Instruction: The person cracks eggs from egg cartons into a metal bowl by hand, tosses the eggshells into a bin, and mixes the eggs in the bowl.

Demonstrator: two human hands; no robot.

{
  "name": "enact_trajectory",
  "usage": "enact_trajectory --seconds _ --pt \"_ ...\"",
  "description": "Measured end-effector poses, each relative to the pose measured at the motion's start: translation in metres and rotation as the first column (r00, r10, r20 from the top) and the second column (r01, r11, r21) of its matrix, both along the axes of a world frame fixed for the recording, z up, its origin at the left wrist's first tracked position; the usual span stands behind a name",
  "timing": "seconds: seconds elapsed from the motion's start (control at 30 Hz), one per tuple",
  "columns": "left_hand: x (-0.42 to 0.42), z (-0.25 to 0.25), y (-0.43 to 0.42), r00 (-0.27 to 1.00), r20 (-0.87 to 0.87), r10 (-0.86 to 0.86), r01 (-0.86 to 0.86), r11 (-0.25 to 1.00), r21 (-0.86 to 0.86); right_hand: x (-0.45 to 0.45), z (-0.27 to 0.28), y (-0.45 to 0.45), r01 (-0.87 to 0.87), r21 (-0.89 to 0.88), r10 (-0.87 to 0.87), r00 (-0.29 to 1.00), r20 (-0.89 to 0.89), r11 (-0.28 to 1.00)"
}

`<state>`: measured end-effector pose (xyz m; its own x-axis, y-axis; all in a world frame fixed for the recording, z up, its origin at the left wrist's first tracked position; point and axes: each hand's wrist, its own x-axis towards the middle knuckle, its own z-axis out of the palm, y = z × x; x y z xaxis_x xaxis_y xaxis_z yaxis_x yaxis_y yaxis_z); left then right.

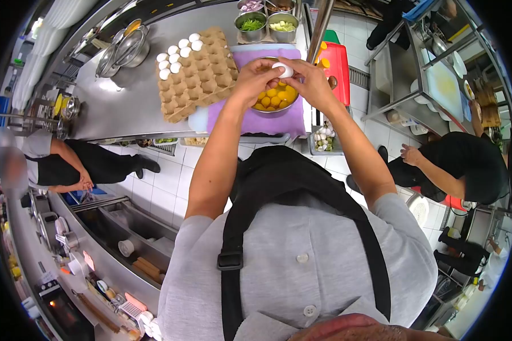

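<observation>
The grip of both hands is closed on one white egg (283, 70), the left hand (255, 82) holding it from one side and the right hand (312, 82) from the other, with the fingertips close together around the shell. The egg is above the far part of a metal bowl (276, 113), which holds many whole yellow yolks (272, 101) and is partly hidden by the hands. The bowl stands on a purple cloth (287, 127) spread over the near edge of the steel surface (105, 105). To the left of the cloth lies a cardboard egg tray (202, 78), set at a slant; white eggs (175, 67) fill some of the cups toward its far left side, and many other cups are bare. Farther left are metal bowls (132, 57) with a strainer among them. Beyond the cloth, near the far edge, four small metal containers stand close together; one holds chopped greens (250, 24), another pale chopped pieces (282, 26). To the right of the surface is a red box (339, 71), and below and nearer the body sits a container of garlic bulbs (325, 139). A person (77, 162) in a dark apron stands at the left with hands together, and another person (458, 165) in dark clothing is at the right, both well apart from the bowl.
</observation>
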<state>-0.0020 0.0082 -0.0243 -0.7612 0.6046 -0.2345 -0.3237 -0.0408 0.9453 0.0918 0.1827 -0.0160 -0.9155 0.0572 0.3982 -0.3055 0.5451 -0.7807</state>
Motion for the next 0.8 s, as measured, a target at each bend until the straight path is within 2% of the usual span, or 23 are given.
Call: enact_trajectory --seconds 0.13,0.23,0.37,0.43,0.47,0.57,0.63,0.67,0.73,0.77,0.8 --pt "-0.004 -0.009 -0.002 0.995 0.09 -0.03 0.033 0.999 -0.036 -0.003 -0.014 0.001 -0.035 0.1 0.037 0.999 -0.022 0.994" --pt "-0.002 -0.014 0.0 0.996 0.081 0.034 -0.034 0.999 -0.008 -0.006 -0.012 0.001 -0.048 0.187 0.054 0.998 -0.03 0.981" --pt "-0.008 -0.025 -0.006 0.982 -0.159 0.098 -0.122 0.981 -0.149 -0.011 -0.016 0.008 -0.058 0.327 0.077 0.996 -0.044 0.943" --pt "-0.002 -0.002 -0.01 0.959 -0.272 0.079 -0.151 0.954 -0.257 -0.006 0.003 -0.002 -0.059 0.302 0.04 0.997 0.069 0.952" --pt "-0.002 0.0 -0.011 0.949 -0.311 0.061 -0.141 0.961 -0.24 -0.003 0.011 -0.006 -0.058 0.29 0.022 0.992 0.127 0.955" --pt "-0.002 0.008 -0.01 0.926 -0.376 0.036 -0.115 0.975 -0.19 -0.006 0.013 0.0 -0.072 0.112 0.062 0.994 0.095 0.991" --pt "0.0 0.018 -0.01 0.933 -0.357 0.057 -0.12 0.98 -0.157 0.005 0.007 0.011 0.03 -0.059 -0.029 0.999 0.017 0.998" --pt "-0.002 0.015 -0.011 0.912 -0.399 0.092 -0.158 0.978 -0.137 0.015 0.005 0.018 0.076 -0.146 -0.079 0.997 -0.014 0.986" --pt "-0.004 0.002 -0.014 0.867 -0.468 0.168 -0.237 0.967 -0.091 0.053 0.019 0.025 0.208 -0.219 -0.216 0.976 -0.01 0.953" --pt "-0.002 -0.008 -0.016 0.806 -0.565 0.174 -0.286 0.952 -0.114 0.069 0.024 0.032 0.271 -0.251 -0.281 0.96 -0.001 0.929" --pt "-0.002 -0.018 -0.016 0.733 -0.657 0.174 -0.337 0.932 -0.13 0.08 0.003 0.048 0.329 -0.234 -0.345 0.938 -0.03 0.915"
